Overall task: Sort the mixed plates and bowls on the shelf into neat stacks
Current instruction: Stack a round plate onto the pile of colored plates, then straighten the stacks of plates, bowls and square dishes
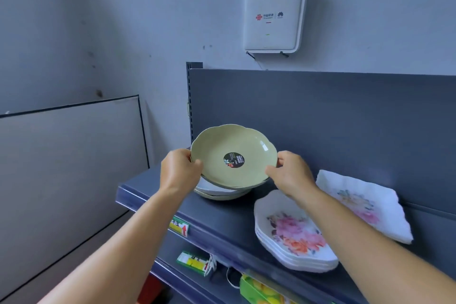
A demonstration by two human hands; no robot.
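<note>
Gripping green plate [233, 155], sticker [234, 159] reading "SIMPLE DESIGN".

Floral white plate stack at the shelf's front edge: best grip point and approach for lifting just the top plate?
Take the top plate of the stack of white scalloped plates with pink floral print by its rim, on opposite sides, much as the left hand and right hand hold the pale green scalloped plate. Come from above and the open shelf front; the plates nest closely, so only the rim probably offers purchase.
</note>
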